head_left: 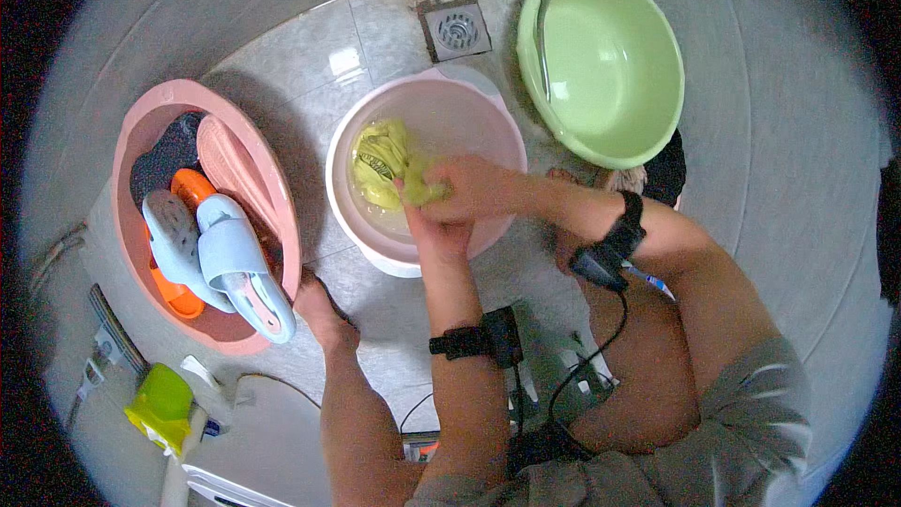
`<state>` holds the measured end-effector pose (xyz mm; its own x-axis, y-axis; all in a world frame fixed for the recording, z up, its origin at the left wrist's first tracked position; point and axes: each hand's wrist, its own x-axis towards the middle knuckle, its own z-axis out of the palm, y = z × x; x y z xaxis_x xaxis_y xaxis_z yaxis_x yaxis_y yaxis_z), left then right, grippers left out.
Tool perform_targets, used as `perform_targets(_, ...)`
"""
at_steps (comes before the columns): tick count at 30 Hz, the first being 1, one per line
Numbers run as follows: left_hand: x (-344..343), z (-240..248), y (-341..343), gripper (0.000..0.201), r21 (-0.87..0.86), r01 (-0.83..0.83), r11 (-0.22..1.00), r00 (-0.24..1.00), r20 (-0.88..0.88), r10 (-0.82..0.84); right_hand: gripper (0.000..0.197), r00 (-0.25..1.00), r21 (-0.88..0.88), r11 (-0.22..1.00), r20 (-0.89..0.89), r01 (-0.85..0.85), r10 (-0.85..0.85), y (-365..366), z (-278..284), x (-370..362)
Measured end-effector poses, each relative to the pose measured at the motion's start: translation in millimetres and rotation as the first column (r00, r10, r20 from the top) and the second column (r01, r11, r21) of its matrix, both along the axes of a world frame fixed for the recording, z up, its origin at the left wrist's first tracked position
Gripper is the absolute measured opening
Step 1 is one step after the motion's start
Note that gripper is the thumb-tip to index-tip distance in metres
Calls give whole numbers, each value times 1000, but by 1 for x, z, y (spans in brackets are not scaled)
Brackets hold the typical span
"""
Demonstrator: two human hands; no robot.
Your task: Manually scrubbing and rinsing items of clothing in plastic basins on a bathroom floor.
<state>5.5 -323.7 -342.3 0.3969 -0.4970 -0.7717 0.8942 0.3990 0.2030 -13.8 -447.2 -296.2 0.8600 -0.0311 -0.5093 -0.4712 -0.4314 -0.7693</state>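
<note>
we judge the work on the yellow cloth (380, 145) to be somewhere in the middle, with the wetting done and the handling unfinished. the cloth lies bunched in the shallow water of the pale pink basin (497, 122), toward its left side, with a dark patterned patch facing up and its near end gathered between our two hands. our right hand (469, 188) has its fingers curled closed over that near end, so we count it as a firm hold. our left hand (443, 233) meets it from below, thumb against the cloth; its other fingers are hidden, so we cannot tell how far they are closed

what is left, as we read it, is whatever rubbing or squeezing remains, then getting the cloth out of the water, which is not yet done. we cannot tell how clean the fabric is, or whether the pale patches on the water are suds or glare. the green basin (648, 61) stands apart at the upper right, and the pink tub (127, 178) at the left holds blue slippers (230, 249) and other footwear, which neither hand touches
</note>
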Motion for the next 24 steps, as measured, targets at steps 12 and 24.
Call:
perform_targets(12,43,-20,131,41,817,-112,566,838,384,-389,34,995,-89,993,-79,-71,64,16,23,-7)
perform_targets(24,-6,-42,-9,48,-44,-178,983,983,-57,175,33,970,-682,730,139,-52,199,-15,-30,-11)
